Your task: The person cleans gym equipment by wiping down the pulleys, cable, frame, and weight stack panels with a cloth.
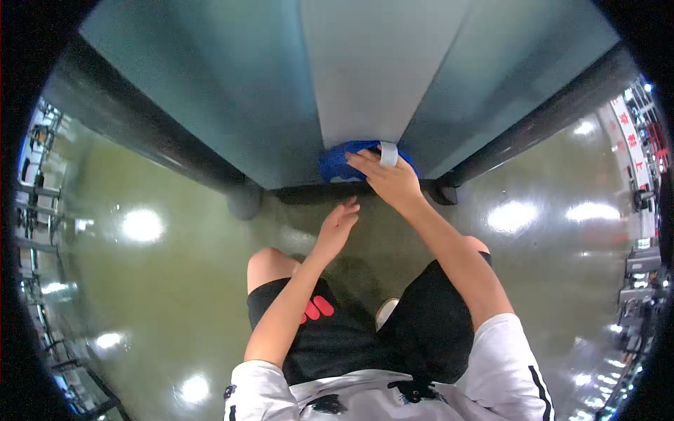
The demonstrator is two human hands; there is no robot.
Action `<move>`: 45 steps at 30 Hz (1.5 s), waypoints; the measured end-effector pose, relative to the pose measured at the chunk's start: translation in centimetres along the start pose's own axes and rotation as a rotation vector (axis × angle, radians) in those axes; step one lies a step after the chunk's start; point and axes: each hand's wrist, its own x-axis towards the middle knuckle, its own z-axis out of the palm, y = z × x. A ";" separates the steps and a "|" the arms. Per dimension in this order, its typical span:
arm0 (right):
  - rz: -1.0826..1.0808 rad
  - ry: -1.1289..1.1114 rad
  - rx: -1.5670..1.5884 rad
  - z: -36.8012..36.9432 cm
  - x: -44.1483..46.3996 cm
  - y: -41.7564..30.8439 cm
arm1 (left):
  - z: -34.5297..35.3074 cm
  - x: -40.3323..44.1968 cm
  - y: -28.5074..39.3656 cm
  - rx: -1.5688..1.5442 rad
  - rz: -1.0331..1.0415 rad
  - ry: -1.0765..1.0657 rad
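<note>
Pressed flat against the lower part of the grey panel [372, 77] is a blue fuzzy pad [337, 165], possibly a cleaning mitt. My right hand [393, 181] lies over it with the fingers pointing left, and a white strap [388, 154] crosses the fingers. Part of the pad is hidden behind the hand. Below and to the left, my left hand [340, 226] hangs in the air with its fingers loosely spread and nothing in them. It is apart from both the pad and the panel.
Dark round posts [154, 133] flank the panel on both sides, with a dark foot [244, 201] at the lower left. My bent knees in black shorts [428, 316] are close to it. Shiny greenish floor [175, 281] surrounds me; equipment [642, 263] lines the far right.
</note>
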 end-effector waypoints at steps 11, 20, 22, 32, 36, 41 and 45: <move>0.479 0.532 0.162 -14.7 6.5 5.5 | 5.5 -1.4 24.0 0.577 0.800 0.259; 0.475 0.702 0.475 -12.2 7.7 4.0 | 1.0 1.1 25.5 0.521 0.710 0.222; 0.463 0.748 0.423 -10.5 7.1 3.3 | 0.9 1.4 23.6 0.489 0.760 0.205; 0.612 0.404 0.394 -4.7 -0.1 -0.5 | 3.8 4.5 16.4 0.996 0.648 0.191; 0.670 0.396 0.305 -5.1 -1.4 0.4 | 5.5 5.1 17.8 1.180 0.626 0.161; 0.922 0.627 0.291 -10.4 1.5 5.5 | 8.8 1.0 25.1 0.841 0.894 0.137; 0.999 0.946 0.203 -12.7 4.9 9.8 | 9.0 0.2 29.3 0.759 1.220 0.133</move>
